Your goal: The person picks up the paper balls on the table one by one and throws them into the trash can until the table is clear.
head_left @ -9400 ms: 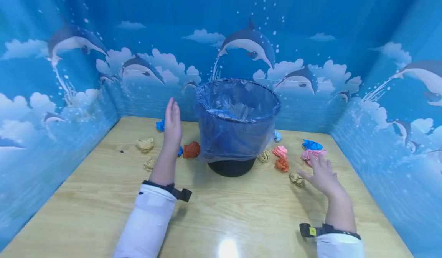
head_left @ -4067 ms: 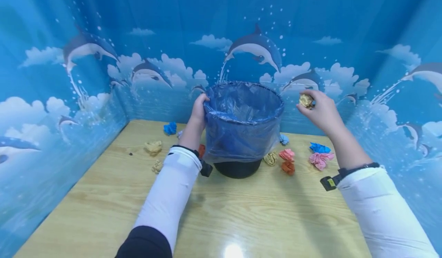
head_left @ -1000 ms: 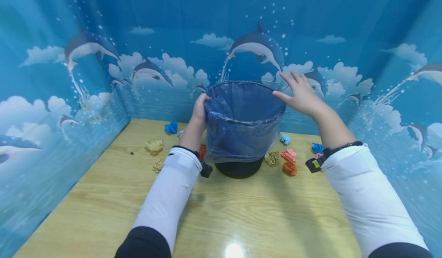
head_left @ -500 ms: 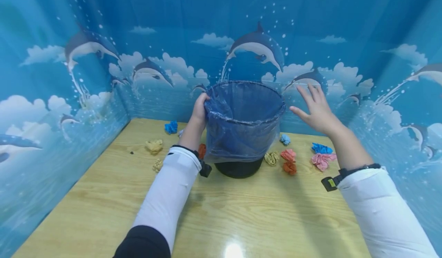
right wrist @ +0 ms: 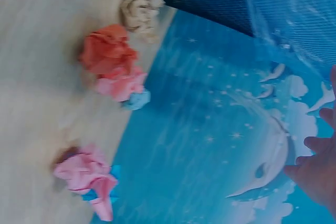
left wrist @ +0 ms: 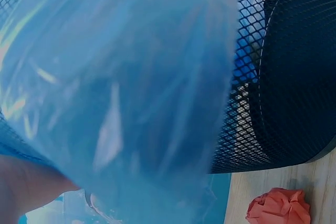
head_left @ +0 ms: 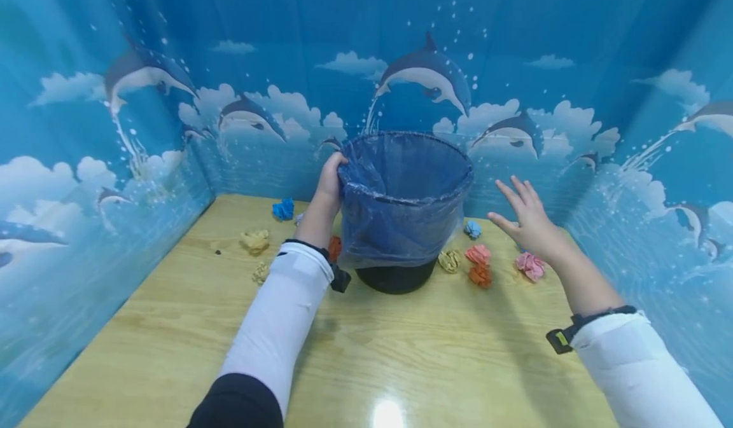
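A black mesh wastebasket (head_left: 395, 280), lined with a translucent blue bag (head_left: 401, 234), stands upright on the table. My left hand (head_left: 330, 179) grips its rim at the left, thumb over the folded bag edge. In the left wrist view that thumb (left wrist: 31, 184) lies against the bag, most of the hand out of frame. My right hand (head_left: 532, 227) is in the air right of the basket, fingers spread, holding nothing. Below it lies a pink crumpled paper (head_left: 529, 266), with a blue paper (right wrist: 113, 182) partly hidden behind it.
Right of the basket lie crumpled papers: tan (head_left: 449, 261), orange (head_left: 480, 275), coral pink (head_left: 478, 254) and light blue (head_left: 472, 229). Left are a blue one (head_left: 283, 209), tan ones (head_left: 254, 241) and a reddish one (head_left: 335, 248) partly behind my forearm. Dolphin-print curtains enclose the table (head_left: 366, 358).
The tan paper ball my right hand held is gone from it. From the basket's rim that hand has moved right and down. My left hand took hold of the rim earlier and stays there.
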`<action>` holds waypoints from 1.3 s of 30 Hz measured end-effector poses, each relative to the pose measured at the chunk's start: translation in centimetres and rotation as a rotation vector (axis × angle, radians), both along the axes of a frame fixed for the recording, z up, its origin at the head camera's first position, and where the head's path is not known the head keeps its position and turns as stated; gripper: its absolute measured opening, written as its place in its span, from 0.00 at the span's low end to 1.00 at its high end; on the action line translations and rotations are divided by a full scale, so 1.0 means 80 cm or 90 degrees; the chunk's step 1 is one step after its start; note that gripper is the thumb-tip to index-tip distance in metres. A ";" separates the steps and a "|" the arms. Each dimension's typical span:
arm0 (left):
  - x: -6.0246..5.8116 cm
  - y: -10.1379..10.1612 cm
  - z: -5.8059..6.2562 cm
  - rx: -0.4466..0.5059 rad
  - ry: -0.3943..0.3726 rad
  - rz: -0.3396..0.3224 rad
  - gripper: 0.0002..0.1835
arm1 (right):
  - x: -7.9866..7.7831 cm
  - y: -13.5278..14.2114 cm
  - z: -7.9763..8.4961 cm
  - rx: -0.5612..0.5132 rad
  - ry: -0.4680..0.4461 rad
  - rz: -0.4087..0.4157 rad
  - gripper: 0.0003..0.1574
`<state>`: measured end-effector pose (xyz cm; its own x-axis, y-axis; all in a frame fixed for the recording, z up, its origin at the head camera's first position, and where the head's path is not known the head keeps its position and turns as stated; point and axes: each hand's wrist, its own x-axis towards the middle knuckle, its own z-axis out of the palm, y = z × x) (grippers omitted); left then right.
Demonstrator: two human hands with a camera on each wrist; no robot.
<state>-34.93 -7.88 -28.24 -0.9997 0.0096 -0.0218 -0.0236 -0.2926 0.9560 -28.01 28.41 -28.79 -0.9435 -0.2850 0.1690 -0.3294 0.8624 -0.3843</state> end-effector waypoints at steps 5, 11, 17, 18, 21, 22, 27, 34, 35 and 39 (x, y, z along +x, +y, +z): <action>0.000 0.001 -0.003 0.002 -0.007 -0.001 0.08 | 0.004 0.005 -0.029 0.006 -0.039 0.013 0.51; -0.003 0.005 0.002 0.013 0.029 0.000 0.11 | 0.007 0.009 -0.060 0.015 -0.072 0.018 0.50; -0.003 0.006 0.005 -0.010 0.025 0.001 0.09 | 0.010 0.012 -0.092 0.013 -0.047 0.033 0.46; -0.003 0.006 0.005 -0.006 0.022 0.000 0.09 | 0.011 0.011 -0.097 0.014 -0.043 0.039 0.45; -0.002 0.004 0.005 0.004 0.012 -0.006 0.09 | 0.012 0.007 -0.111 0.025 -0.034 0.054 0.44; -0.002 0.004 0.004 0.010 0.012 -0.008 0.09 | 0.012 0.005 -0.114 0.028 -0.037 0.059 0.44; -0.001 0.001 0.003 0.033 0.018 -0.013 0.09 | 0.013 0.000 -0.127 0.048 -0.046 0.077 0.42; -0.002 0.001 0.000 0.039 0.020 -0.020 0.07 | 0.009 0.000 -0.140 0.084 -0.044 0.078 0.40; -0.002 0.001 0.000 0.038 0.020 -0.020 0.07 | 0.008 0.000 -0.142 0.087 -0.043 0.083 0.39; -0.003 0.000 0.000 0.038 0.022 -0.021 0.07 | 0.006 0.001 -0.149 0.091 -0.032 0.107 0.37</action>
